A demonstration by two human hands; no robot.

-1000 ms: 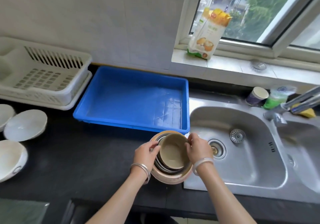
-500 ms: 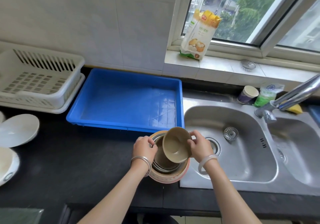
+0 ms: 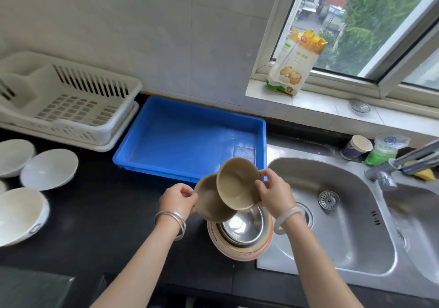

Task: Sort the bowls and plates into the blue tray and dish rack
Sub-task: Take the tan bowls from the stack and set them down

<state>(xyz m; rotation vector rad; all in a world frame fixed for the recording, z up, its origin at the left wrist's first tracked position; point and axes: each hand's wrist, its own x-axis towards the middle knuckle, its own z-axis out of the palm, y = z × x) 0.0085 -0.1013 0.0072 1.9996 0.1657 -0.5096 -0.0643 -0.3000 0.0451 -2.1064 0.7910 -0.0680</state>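
Since half a second ago a second tan bowl [image 3: 209, 204] is also coming up out of the stack [image 3: 237, 251], where before only the first tan bowl [image 3: 235, 184] was raised. The left hand [image 3: 178, 200] is pinching the second tan bowl by its rim, and the right hand [image 3: 273, 192] is grasping the first tan bowl by its rim, tilted toward the camera. I think the person is pulling the nested pair apart so that each can go down separately. Both are hanging just above the stack, which is sitting at the front edge of the counter [image 3: 107, 212] beside the sink [image 3: 332, 243]. The blue tray [image 3: 152, 169], just behind them, is probably where they are going. The dish rack [image 3: 71, 127] is standing at the back left corner and the white bowls [image 3: 48, 168] are waiting at the left edge. On the window sill a bag [image 3: 297, 62] is showing a picture of buns, but its writing is too small to read.
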